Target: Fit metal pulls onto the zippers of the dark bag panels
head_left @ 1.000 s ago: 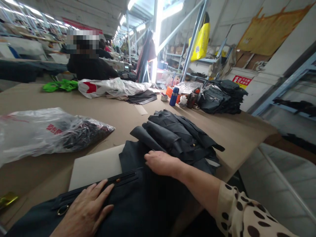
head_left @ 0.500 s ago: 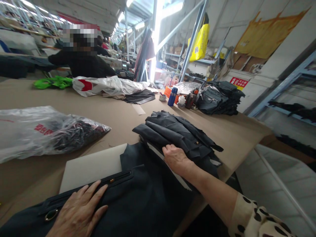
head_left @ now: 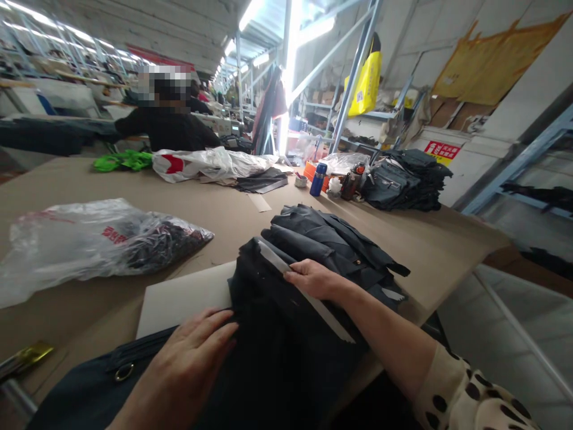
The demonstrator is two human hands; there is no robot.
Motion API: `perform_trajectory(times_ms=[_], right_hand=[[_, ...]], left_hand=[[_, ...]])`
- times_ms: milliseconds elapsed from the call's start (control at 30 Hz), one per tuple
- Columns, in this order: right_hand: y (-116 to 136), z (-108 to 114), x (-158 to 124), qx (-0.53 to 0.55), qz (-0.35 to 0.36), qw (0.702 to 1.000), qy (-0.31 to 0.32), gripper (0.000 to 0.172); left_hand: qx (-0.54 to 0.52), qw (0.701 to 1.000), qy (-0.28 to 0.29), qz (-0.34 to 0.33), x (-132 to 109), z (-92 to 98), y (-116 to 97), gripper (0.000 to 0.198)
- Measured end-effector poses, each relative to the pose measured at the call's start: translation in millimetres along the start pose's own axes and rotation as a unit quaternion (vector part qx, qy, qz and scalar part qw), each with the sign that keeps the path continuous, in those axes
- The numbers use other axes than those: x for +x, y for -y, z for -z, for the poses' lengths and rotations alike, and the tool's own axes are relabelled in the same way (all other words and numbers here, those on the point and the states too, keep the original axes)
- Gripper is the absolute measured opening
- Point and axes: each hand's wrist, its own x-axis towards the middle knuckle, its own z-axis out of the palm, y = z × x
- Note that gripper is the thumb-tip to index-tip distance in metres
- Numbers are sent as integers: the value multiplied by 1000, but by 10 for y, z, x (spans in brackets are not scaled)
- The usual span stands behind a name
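Observation:
Dark leather-like panels lie before me at the table's near edge. My right hand (head_left: 313, 279) pinches the raised edge of a dark panel (head_left: 268, 310), where a pale grey strip (head_left: 329, 315) runs along the underside. My left hand (head_left: 188, 352) rests with its fingers stretched over the dark material, beside a panel with a gold ring (head_left: 124, 371). Its fingertips are partly hidden in shadow. Under the material, a white board (head_left: 183, 298) shows. Just beyond my right hand sits a stack of folded dark pieces (head_left: 322, 236).
Left of me lies a clear plastic bag (head_left: 165, 245) with dark contents. Farther back are a blue flask (head_left: 318, 180), a dark bottle (head_left: 353, 181), a small cup (head_left: 300, 180) and a dark pile (head_left: 403, 179). A co-worker (head_left: 174, 125) sits beyond the brown table (head_left: 447, 239).
My right hand has lifted the panel's edge and turned it leftward, so it covers the zipped part seen before. My left hand has shifted right and up. The camera view has swung slightly left.

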Motion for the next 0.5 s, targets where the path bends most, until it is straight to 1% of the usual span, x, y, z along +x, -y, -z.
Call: perform_trajectory(times_ms=[33, 67, 133, 200, 300, 367, 433, 500], right_hand=[[65, 32, -25, 113, 7, 993, 39, 37], [133, 50, -46, 211, 6, 974, 79, 37], [265, 47, -74, 334, -17, 932, 139, 29], [373, 3, -82, 393, -55, 903, 167, 23], [453, -121, -77, 437, -109, 870, 201, 29], [449, -244, -79, 488, -137, 833, 222, 32], [411, -389, -77, 551, -136, 792, 226, 36], [355, -524, -49, 588, -115, 768, 226, 48]], left_hand=[[-13, 1000, -18, -14, 131, 67, -92, 23], [-20, 999, -28, -20, 246, 122, -172, 24], [-4, 999, -38, -19, 415, 197, -281, 28], [34, 999, -26, -5, 495, 239, -322, 28], [57, 998, 11, 13, 491, 283, -314, 19], [45, 999, 24, 8, 460, 309, -306, 21], [31, 999, 31, -7, 449, 328, -314, 26], [14, 998, 49, -27, 464, 334, -332, 27]])
